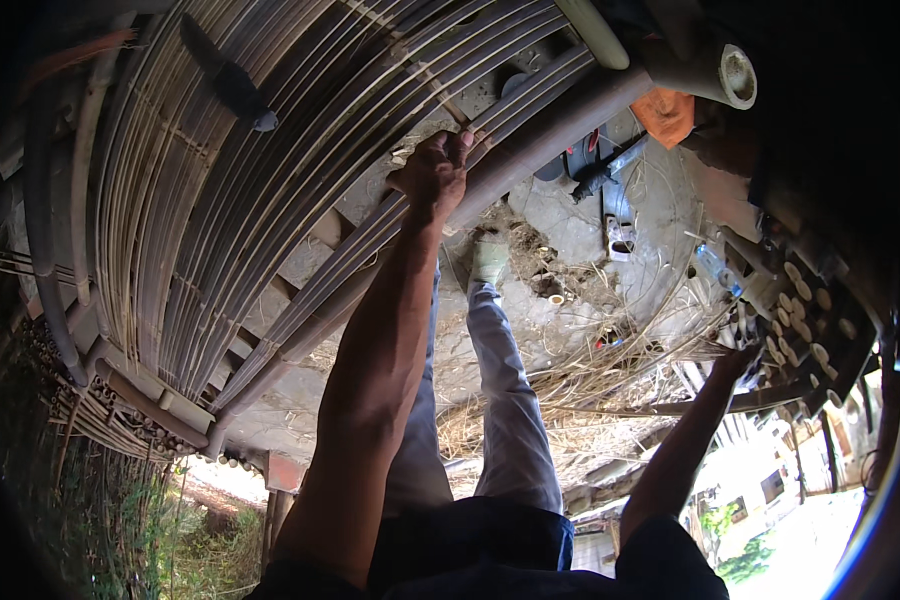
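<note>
Hands well apart. Left hand (435, 180), nearer one, curled at near edge of brown split-bamboo slatted platform (160, 230), just beside thick round bamboo rail (545, 145); cannot tell whether clamped. Platform lies ahead-left; slats' long axis runs near-left to far-right, roughly along rail. Right hand (738, 362) beside pale-ended cut-bamboo pile (796, 320), grip unclear.

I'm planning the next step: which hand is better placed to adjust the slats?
Probably the left hand: it is at the slats, while the right hand is out by the cut poles.
</note>
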The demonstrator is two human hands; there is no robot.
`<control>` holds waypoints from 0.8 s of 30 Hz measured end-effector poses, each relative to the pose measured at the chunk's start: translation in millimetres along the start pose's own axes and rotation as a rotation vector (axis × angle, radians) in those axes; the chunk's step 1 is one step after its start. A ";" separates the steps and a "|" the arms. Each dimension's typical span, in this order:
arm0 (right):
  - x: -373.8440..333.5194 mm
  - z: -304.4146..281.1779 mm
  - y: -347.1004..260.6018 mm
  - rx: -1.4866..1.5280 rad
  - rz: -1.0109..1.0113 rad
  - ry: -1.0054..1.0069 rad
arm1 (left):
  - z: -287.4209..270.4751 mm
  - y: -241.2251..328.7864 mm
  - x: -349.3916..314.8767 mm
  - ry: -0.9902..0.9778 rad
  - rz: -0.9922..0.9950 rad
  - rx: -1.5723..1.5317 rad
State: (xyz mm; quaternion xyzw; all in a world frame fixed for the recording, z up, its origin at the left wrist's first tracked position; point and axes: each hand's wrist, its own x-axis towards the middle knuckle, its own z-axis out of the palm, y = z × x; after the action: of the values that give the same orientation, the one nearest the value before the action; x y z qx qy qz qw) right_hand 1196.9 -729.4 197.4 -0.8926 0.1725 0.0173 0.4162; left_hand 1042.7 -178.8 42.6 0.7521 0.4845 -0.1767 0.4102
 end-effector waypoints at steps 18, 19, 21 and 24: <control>-158.0 485.2 -213.8 -0.742 -0.510 -1.435 | 5.0 -35.4 44.4 -0.019 0.413 -0.139; -151.6 485.9 -221.3 -0.682 -0.279 -1.451 | 8.5 -34.6 43.7 -0.048 0.378 -0.156; -147.9 496.3 -230.7 -0.741 -0.078 -1.536 | 3.0 -31.4 45.1 -0.057 0.226 -0.116; -136.9 503.9 -224.9 -0.732 0.198 -1.572 | -11.7 -10.9 31.3 -0.102 0.013 -0.069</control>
State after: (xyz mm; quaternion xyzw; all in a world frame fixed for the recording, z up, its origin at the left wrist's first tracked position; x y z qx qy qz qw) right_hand 1197.5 -178.2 58.0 -0.6804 -0.1043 0.7187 0.0982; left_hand 1046.3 -149.2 24.0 0.7306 0.4642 -0.1953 0.4611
